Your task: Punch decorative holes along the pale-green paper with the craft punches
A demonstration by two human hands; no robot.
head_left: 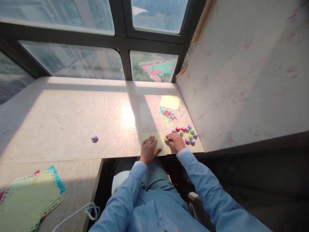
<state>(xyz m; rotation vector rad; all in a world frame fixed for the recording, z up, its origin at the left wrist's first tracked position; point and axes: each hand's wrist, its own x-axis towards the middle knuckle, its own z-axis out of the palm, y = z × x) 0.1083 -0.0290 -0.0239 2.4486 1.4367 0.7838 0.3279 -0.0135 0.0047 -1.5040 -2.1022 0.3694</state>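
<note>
My left hand (150, 149) lies flat with fingers spread on a pale yellow sheet of paper (161, 141) at the table's front edge. Small punched marks run along the sheet's borders. At the paper's right edge, my right hand (176, 141) has its fingers closed on a small green craft punch (165, 139). The fingers partly cover the punch, and I cannot tell whether its lever is pressed. Just beyond that hand sit several purple, green and red craft punches (192, 141) in a loose group.
Behind the punches, red, blue and yellow paper bits (168, 115) lie scattered before a yellow sheet (170, 102). A lone purple punch (94, 139) sits to the left. Punched coloured sheets (29, 199) and a white cable (79, 211) lie lower left. A wall (241, 80) bounds the right side.
</note>
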